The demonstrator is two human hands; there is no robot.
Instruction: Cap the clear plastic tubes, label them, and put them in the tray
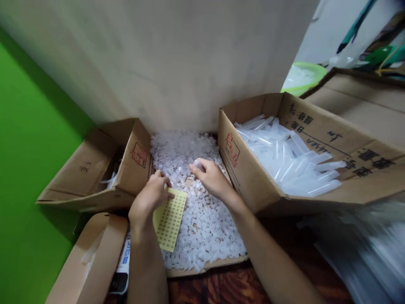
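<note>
My left hand (153,192) has its fingers closed at the top edge of a yellow sheet of small printed stickers (171,219), which slants down toward me. To the right of it, my right hand (212,176) pinches a small translucent plastic piece (198,164); its exact kind is too small and blurred to tell. Both hands are over a wide layer of small clear plastic pieces (209,228), spread on a flat sheet of cardboard (221,264).
At right, a cardboard box (253,181) holds many translucent plastic tubes (284,156). Another open box (133,164) stands at left, with a smaller brown carton (95,253) nearer me. A pale wall (177,63) closes off the back. Farther right is a green basin (303,88).
</note>
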